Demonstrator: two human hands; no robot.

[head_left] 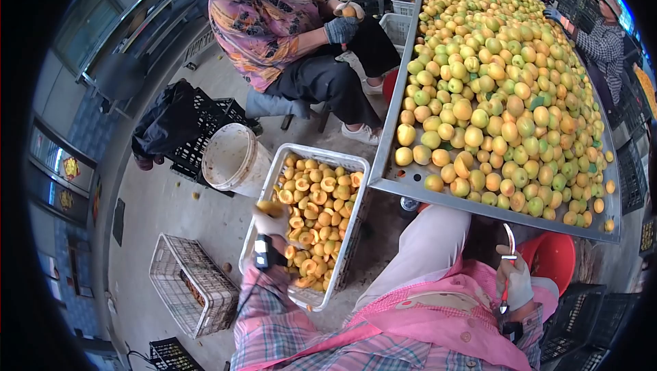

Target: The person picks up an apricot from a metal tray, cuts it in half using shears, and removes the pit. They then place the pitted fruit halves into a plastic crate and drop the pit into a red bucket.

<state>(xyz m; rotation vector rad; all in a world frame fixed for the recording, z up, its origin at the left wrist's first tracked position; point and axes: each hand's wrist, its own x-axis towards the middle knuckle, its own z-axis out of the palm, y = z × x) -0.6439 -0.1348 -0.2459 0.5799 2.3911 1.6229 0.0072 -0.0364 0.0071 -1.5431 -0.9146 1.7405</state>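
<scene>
My left hand (pixel 272 224), gloved and blurred by motion, is over the left side of a white plastic crate (pixel 365 165) filled with halved apricots (pixel 318 213). Its fingers are smeared and brownish-yellow at the tips, so I cannot make out whether a fruit is in them. My right hand (pixel 517 283), in a pale glove, is closed around a red-handled tool with a curved, shiny blade (pixel 510 237) pointing up. A small metal tip shows below the fist. Whole apricots (pixel 506 111) are heaped on the metal table (pixel 472 210) in front of me.
A dirty white bucket (pixel 236 159) stands beside the crate. Another crate (pixel 195 285) lies on the floor at left. Near my right hand is a red bucket (pixel 553 261). One co-worker (pixel 274 29) sits at left holding a fruit; others sit around the table.
</scene>
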